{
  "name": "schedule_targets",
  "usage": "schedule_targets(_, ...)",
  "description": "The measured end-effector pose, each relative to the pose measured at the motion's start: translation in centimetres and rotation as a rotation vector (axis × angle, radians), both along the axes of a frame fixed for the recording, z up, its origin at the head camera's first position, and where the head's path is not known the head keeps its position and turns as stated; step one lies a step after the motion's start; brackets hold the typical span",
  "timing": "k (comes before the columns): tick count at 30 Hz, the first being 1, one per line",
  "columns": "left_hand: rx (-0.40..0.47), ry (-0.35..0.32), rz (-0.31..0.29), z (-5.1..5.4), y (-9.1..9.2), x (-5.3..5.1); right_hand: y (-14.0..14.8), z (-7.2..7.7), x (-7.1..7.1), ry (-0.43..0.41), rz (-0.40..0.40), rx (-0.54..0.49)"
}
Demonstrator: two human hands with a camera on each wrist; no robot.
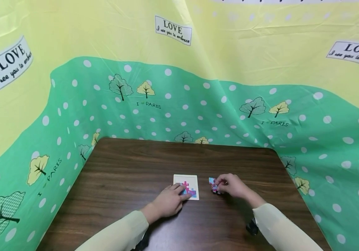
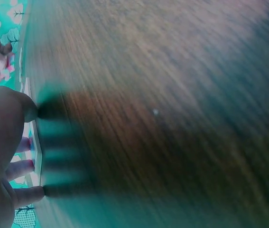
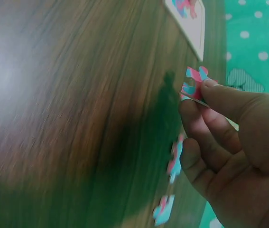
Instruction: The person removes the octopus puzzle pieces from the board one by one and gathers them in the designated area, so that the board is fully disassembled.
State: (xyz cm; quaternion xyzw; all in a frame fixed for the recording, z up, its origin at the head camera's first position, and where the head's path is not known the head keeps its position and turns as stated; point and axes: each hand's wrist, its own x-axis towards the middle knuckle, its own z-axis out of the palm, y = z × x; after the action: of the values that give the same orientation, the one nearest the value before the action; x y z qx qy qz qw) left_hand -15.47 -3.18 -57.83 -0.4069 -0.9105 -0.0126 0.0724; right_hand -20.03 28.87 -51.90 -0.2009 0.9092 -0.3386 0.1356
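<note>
Site type: a fabric-screened tabletop area. A dark-brown, wood-grain table point(image 1: 129, 164) stands before me, bounded at the rear and both sides by a creased yellow-and-green fabric curtain point(image 1: 154, 120) printed with white dots point(image 1: 168, 72). Home or office, I cannot determine.

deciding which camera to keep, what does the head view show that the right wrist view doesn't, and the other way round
Only the head view: the left hand and the LOVE labels.

Only the right wrist view: a clear gap between two loose puzzle pieces, plainly apart from the piece in hand.

Both: the right hand, the puzzle board (cut off in the right wrist view), the table and the dotted green cloth.
</note>
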Motion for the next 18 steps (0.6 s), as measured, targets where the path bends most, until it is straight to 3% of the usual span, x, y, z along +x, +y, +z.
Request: schedule_targets(18, 0.000, -0.007, 0.011, -0.1, 0.0, 0.1, 7.0, -0.7, 1.8, -0.029, -0.093, 0.064)
